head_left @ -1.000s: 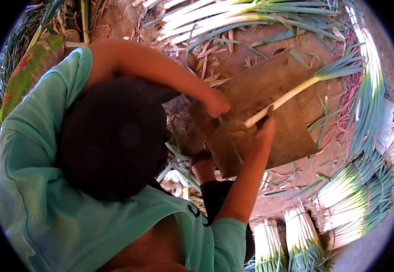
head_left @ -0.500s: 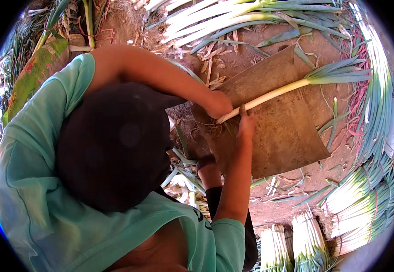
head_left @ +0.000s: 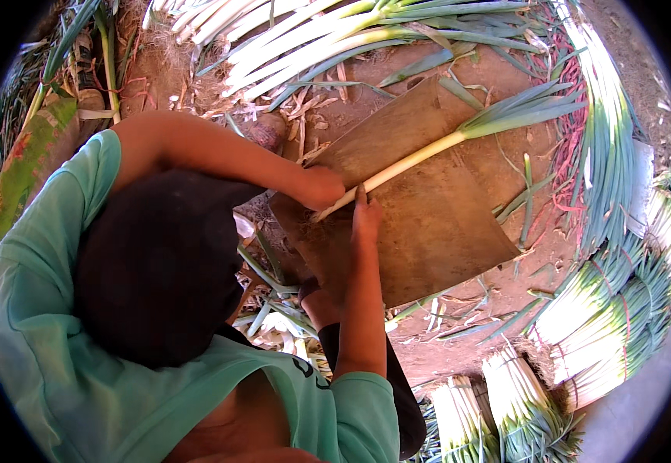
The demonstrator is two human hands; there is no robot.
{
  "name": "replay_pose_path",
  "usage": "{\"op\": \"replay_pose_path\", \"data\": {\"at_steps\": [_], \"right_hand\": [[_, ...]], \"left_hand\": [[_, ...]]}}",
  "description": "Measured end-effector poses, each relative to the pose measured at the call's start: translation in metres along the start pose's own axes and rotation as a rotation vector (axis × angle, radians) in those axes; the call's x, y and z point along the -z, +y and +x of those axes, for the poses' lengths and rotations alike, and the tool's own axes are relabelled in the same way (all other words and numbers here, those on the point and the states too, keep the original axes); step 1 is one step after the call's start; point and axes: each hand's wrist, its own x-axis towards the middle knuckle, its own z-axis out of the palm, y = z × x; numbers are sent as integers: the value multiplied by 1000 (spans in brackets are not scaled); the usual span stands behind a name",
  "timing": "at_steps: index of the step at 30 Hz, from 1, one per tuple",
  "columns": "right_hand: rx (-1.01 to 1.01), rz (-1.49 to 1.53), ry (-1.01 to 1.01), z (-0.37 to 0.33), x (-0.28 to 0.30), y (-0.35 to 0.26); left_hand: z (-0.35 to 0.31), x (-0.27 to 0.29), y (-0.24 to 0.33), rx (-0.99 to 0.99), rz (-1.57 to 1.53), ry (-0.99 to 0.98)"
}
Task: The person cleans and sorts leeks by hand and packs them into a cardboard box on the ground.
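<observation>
A single leek (head_left: 416, 157) lies slanted over a brown sheet (head_left: 443, 239), white shank toward me and green leaves (head_left: 525, 110) reaching past its far right corner. My left hand (head_left: 321, 187) is curled at the root end, apparently shut on the leek, its fingers mostly hidden behind the wrist. Just right of it, my right hand (head_left: 365, 216) grips the shank, thumb laid along the top. Thin roots (head_left: 316, 224) show beneath the hands against the sheet.
Loose leeks (head_left: 312, 46) lie in a pile at the far side. Tied leek bundles (head_left: 598, 324) stand at the lower right, with more long leeks (head_left: 610, 147) and pink-red strings (head_left: 567, 154) along the right. Leaf scraps (head_left: 274, 309) litter the soil. A large dark rounded shape (head_left: 158, 270) blocks the left middle.
The whole view has shifted, so the sheet, leek and bundles sit further left. Both hands keep their places near the root end, with little change against the leek.
</observation>
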Motion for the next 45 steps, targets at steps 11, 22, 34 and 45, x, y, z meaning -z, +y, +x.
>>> {"op": "replay_pose_path", "data": {"at_steps": [11,22,34,45], "right_hand": [[142,-146,227,93,46,-42],[118,10,229,101,46,-37],[148,-275,395,91,52,-57],[113,-309,439,98,54,-56]], "left_hand": [[5,0,-5,-15,20,-58],[2,2,-4,-106,11,-73],[-1,7,8,-187,117,-73],[-9,34,25,-383,94,72]]}}
